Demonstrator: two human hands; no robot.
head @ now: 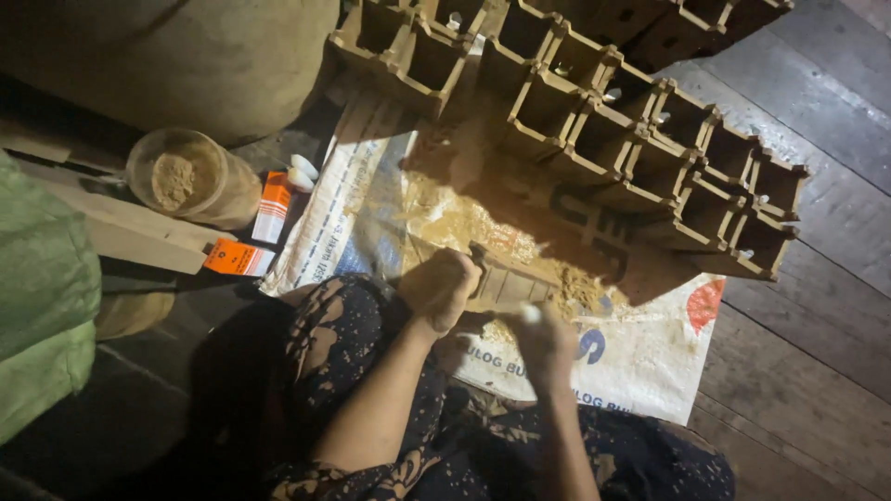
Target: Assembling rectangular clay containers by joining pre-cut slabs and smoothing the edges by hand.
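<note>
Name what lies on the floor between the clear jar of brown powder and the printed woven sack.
In the head view, two small orange-and-white boxes and a pair of small white caps lie between the jar and the sack.

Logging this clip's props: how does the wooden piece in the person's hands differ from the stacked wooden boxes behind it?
The wooden piece is single, lying flat on the woven sack, gripped by the left hand; the stacked wooden boxes are many, joined in rows, untouched. The piece sits amid sawdust; the boxes rest mostly beyond it. Both are plain brown wood.
</note>
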